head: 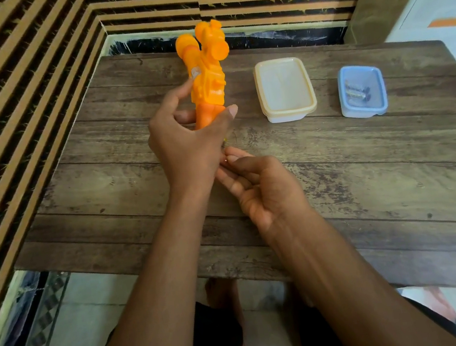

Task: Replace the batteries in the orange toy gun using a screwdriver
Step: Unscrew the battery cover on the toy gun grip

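Observation:
My left hand (187,143) grips the orange toy gun (206,67) by its handle and holds it upright above the wooden table (368,182), muzzle end pointing away from me. My right hand (261,188) lies palm up just below and right of the left hand. Its curled fingertips pinch a thin thing of which only a small yellowish end (225,141) shows; it looks like the screwdriver. The left hand hides the rest of it and the gun's handle base. A blue tub (364,106) at the right holds what look like batteries (354,92).
A cream box with its lid on (285,88) stands between the gun and the blue tub. A slatted wall runs along the table's left and far sides. The table's near edge is above my knees and feet.

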